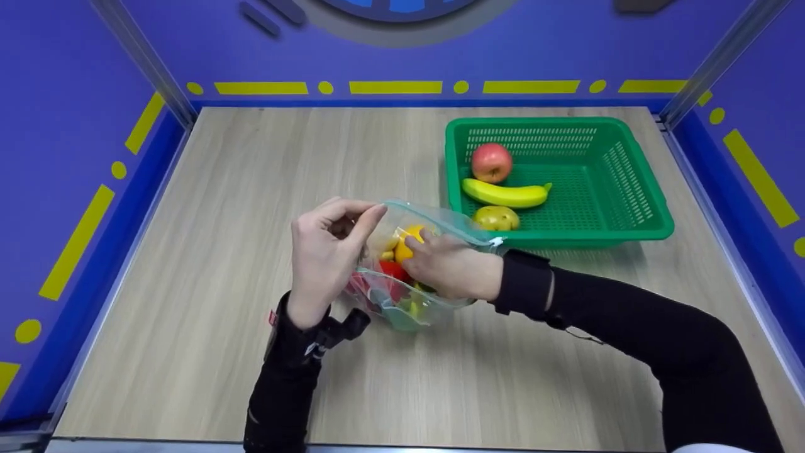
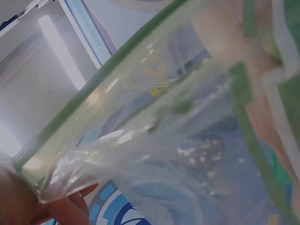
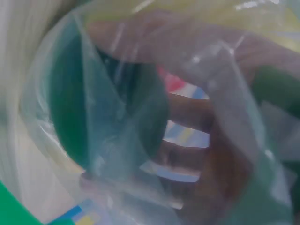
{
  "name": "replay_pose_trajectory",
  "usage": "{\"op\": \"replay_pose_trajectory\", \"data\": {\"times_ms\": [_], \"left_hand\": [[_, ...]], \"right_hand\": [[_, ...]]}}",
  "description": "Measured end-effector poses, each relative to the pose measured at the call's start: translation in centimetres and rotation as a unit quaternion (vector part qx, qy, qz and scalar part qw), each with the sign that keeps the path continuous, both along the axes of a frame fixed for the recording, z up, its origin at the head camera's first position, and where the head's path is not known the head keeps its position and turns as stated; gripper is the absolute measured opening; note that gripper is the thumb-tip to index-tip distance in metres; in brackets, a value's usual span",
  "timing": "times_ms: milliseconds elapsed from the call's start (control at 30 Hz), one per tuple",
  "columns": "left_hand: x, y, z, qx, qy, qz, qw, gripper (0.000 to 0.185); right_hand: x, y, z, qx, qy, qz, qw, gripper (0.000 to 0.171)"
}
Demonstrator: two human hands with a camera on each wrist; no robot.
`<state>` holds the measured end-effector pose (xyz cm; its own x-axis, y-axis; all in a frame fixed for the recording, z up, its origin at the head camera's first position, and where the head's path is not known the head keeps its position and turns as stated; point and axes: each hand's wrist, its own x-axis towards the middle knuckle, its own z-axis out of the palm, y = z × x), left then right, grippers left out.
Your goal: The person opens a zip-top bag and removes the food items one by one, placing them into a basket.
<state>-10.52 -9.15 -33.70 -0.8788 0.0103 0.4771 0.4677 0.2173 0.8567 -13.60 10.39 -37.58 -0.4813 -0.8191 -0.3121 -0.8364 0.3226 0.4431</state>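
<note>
A clear zip bag (image 1: pixel 409 211) with a pale green closure stands open, several colourful pieces inside. My left hand (image 1: pixel 324 251) pinches its left rim between thumb and fingers, and in the left wrist view the clear plastic (image 2: pixel 140 154) stretches away from that hand. My right hand (image 1: pixel 453 267) is inside the bag. Through the plastic in the right wrist view, its thumb and fingers curve around a round dark green piece (image 3: pixel 112 108), its exact kind blurred. Beside those fingers lie an orange-yellow fruit (image 1: pixel 407 246) and a red piece (image 1: pixel 394 270).
A green plastic basket (image 1: pixel 591 236) stands at the back right, just behind the bag. Along its left side lie a red apple (image 1: pixel 492 162), a banana (image 1: pixel 506 194) and a potato (image 1: pixel 497 218). Blue walls (image 1: pixel 402 63) enclose the wooden table (image 1: pixel 207 283).
</note>
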Motion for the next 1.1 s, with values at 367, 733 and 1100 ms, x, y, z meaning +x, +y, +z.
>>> {"op": "replay_pose_trajectory", "data": {"times_ms": [367, 733, 1100], "left_hand": [[0.1, -0.3, -0.2, -0.001, 0.001, 0.005, 1.0000, 0.011], [0.0, -0.4, -0.1, 0.010, -0.017, 0.012, 0.9997, 0.008], [0.1, -0.3, 0.1, 0.016, -0.020, 0.008, 0.9996, 0.007]], "right_hand": [[2.3, 0.8, 5.1, -0.212, -0.080, -0.028, 0.974, 0.047], [4.1, 5.5, 10.2, -0.372, -0.146, -0.017, 0.916, 0.057], [-0.5, 12.3, 11.8, -0.436, -0.133, -0.138, 0.879, 0.055]]}}
